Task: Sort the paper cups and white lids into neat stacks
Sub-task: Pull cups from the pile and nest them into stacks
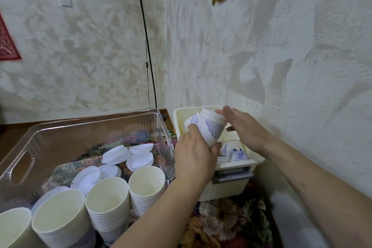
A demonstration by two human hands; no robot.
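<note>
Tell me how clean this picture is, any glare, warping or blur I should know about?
Head view: wide-angle warping bends the lamp pole and the clear bin rim; the bin's walls carry pale reflections over the white lids; soft shadows lie on the textured wall; the held cup stack and both hands are slightly soft, not smeared.

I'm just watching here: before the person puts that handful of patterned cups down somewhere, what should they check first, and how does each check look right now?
1. Firm hold on the nested cups: ok, the left hand is curled round their lower part.
2. Rims lined up: ok, the rims sit evenly nested; the right hand rests open against them.
3. Room in the clear bin for another stack: ok, bare floor shows at its back.
4. Existing cup stacks upright: ok, they stand at the bin's front.
5. White lids neatly stacked: not ok, they lie loose and tilted.
6. Cups left in the white box: not ok, some remain inside.
</note>
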